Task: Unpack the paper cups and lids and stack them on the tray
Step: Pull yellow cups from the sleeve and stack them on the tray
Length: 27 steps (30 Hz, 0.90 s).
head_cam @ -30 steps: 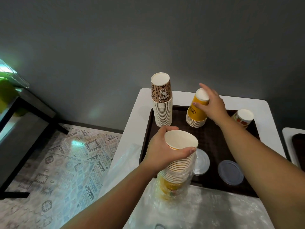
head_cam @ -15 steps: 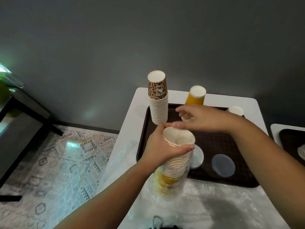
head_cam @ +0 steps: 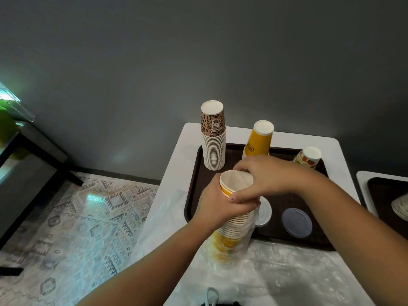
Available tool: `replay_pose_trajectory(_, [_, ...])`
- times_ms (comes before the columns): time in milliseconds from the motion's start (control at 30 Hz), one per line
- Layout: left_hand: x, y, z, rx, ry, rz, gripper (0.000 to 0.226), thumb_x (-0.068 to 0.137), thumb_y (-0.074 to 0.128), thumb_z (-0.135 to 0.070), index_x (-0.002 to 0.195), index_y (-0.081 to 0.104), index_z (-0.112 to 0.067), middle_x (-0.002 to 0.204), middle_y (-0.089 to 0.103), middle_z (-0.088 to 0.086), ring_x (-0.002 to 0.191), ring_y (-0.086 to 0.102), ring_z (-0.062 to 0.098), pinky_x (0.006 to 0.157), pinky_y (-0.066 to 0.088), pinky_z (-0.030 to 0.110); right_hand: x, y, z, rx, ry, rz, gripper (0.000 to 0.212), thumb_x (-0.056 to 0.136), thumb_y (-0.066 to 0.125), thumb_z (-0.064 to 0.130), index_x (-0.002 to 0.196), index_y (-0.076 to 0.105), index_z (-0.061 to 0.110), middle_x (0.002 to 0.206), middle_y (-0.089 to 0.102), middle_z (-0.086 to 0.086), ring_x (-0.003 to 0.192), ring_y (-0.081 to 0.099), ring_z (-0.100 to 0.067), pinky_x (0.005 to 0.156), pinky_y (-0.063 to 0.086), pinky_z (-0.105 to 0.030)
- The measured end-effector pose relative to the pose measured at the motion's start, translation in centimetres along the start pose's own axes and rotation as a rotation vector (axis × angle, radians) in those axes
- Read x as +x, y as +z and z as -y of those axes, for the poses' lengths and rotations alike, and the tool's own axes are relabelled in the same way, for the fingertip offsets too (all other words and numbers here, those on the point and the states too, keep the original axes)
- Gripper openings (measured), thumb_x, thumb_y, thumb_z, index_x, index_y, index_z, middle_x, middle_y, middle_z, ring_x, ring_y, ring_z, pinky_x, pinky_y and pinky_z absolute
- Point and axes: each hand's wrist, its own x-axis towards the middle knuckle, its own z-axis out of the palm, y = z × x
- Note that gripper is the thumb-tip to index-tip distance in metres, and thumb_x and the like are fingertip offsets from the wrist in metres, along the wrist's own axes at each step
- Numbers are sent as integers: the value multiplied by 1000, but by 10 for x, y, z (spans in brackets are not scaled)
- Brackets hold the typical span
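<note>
My left hand grips a stack of yellow paper cups, mouths up, its lower part still in a clear plastic sleeve. My right hand pinches the rim of the top cup from the right. On the dark brown tray stand three upside-down stacks: a tall leopard-print stack at the back left, a yellow stack in the middle and a short patterned stack at the right. Two lids lie on the tray, one clear, one bluish.
The tray sits on a white table against a grey wall. Crumpled clear plastic wrap covers the table's near part. A second white table with a dark tray stands at the right. A patterned rug and a dark bench lie to the left.
My right hand left the yellow stack on the tray, came back toward me and took hold of the top cup's rim. The left hand kept its grip on the sleeved stack.
</note>
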Motion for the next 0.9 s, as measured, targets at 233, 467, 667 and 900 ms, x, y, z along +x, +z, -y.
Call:
replay_pose_trajectory(233, [-3,-2,3,-33,-32,-14,70,57,89,-39,113,48,-31,100,63,-16,91,62,-1,80,54,21,-22,-37,-30,432,-36,-10,57,74,77,31,123,49,40,120,55,9,105,60,-11,87,55,-32])
replay_pose_trajectory(467, [-1,-1,1,-75,-29,-38,76,49,87,-44,113,50,-30,102,63,-14,93,61,-1,77,52,19,-26,-42,-76,404,-58,80,69,65,86,20,118,47,38,119,53,13,106,58,-7,86,54,-27])
replay_pose_trajectory(667, [2,-1,3,-75,-42,-41,68,56,90,-35,112,51,-30,104,60,-16,98,57,-1,83,50,20,-7,-8,-87,283,-25,126,74,65,87,19,125,44,23,116,58,8,108,57,-9,89,51,-23])
replay_pose_trajectory(900, [7,-3,5,-83,-55,-30,68,58,89,-35,115,51,-29,109,58,-15,102,55,2,81,49,17,18,-9,-88,794,122,-379,75,60,79,30,125,42,31,118,56,13,107,56,-9,98,44,-34])
